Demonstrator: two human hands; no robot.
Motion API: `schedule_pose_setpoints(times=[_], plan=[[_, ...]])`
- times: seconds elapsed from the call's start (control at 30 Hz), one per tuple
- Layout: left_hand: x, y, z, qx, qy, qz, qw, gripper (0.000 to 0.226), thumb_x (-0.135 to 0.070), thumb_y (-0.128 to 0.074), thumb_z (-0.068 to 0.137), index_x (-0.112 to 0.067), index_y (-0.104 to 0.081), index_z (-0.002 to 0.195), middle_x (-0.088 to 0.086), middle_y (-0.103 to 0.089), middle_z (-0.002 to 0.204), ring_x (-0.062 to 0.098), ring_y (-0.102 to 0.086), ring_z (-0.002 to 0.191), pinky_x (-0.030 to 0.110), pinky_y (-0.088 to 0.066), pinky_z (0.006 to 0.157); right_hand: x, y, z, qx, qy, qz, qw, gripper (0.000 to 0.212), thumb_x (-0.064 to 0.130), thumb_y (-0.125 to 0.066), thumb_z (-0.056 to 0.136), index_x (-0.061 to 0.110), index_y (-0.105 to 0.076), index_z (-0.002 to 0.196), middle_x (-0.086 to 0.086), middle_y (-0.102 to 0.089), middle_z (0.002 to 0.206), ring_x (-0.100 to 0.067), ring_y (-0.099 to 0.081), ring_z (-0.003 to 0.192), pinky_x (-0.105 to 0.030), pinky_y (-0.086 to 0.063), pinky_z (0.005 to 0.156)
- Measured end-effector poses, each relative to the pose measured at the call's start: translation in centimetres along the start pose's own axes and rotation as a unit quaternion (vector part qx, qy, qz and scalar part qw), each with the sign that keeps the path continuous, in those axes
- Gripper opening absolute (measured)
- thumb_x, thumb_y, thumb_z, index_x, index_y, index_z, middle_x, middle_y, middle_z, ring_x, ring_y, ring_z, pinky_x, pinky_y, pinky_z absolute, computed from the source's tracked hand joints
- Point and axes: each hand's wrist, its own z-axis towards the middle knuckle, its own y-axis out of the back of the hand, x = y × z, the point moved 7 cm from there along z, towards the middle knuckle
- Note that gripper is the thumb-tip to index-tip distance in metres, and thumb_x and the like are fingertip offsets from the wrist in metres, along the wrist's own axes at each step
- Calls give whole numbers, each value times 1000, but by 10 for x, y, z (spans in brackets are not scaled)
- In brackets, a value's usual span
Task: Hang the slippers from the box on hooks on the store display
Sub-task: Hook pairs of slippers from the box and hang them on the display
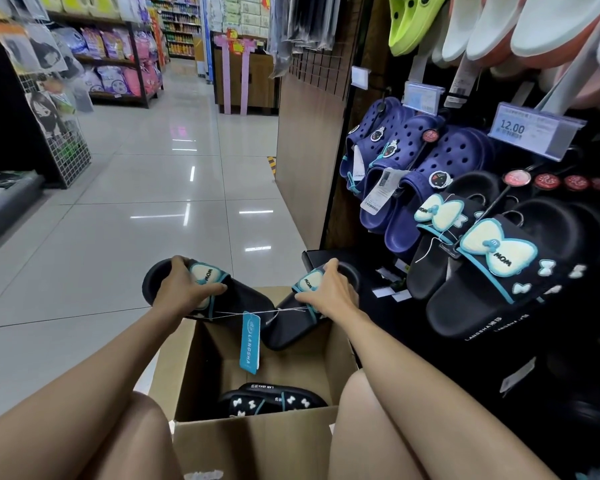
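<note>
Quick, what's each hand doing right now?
Left hand: grips one black slipper.
Right hand: grips the other black slipper, tied to the first by string.

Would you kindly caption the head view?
Both hands hold a tied slipper pair above the box.

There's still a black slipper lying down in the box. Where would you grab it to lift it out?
Probably by the strap of the slipper in the box, reaching straight down through the open top of the cardboard box. The strap with white bows faces up and arches over the sole, so fingers can hook under it.
</note>
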Motion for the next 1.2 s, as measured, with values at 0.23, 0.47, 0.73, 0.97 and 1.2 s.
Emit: schedule_pose_setpoints(times=[0.23,0.47,0.73,0.97,1.2], plan=[[-4,3,0,-15,-19,28,999,68,-22,-89,69,-13,-42,118,10,-57,110,29,-61,97,49,-59,78,10,-6,-2,33,51,21,998,71,38,-84,75,20,-38,126,-6,-60,124,-26,-62,107,-33,-45,75],[-8,15,-1,-96,-28,-13,995,75,-30,-88,70,-10,-37,122,16,-57,111,35,-62,99,54,-58,80,20,-17,-9,102,97,52,989,62,31,-84,77,24,-45,124,-2,-59,124,-17,-56,98,-24,-45,68],[-15,26,-5,-165,-45,-101,980,78,-37,-87,72,-10,-35,125,15,-55,113,34,-60,104,54,-55,87,43,-31,-22,171,180,30,968,63,31,-84,76,22,-51,129,0,-59,124,-15,-57,108,-21,-48,77],[-26,20,-10,-145,-81,-114,979,75,-34,-88,71,-11,-38,122,12,-57,110,29,-61,101,46,-56,85,61,-52,-40,260,234,3,937,57,24,-84,77,22,-55,126,0,-62,114,-17,-59,103,-36,-53,90],[-28,4,-6,-69,-80,-139,985,70,-24,-88,72,-10,-40,122,7,-58,107,21,-61,97,28,-53,74,84,-64,-57,298,302,-25,905,57,18,-85,72,25,-60,122,-3,-66,115,-20,-59,110,-42,-50,96]])
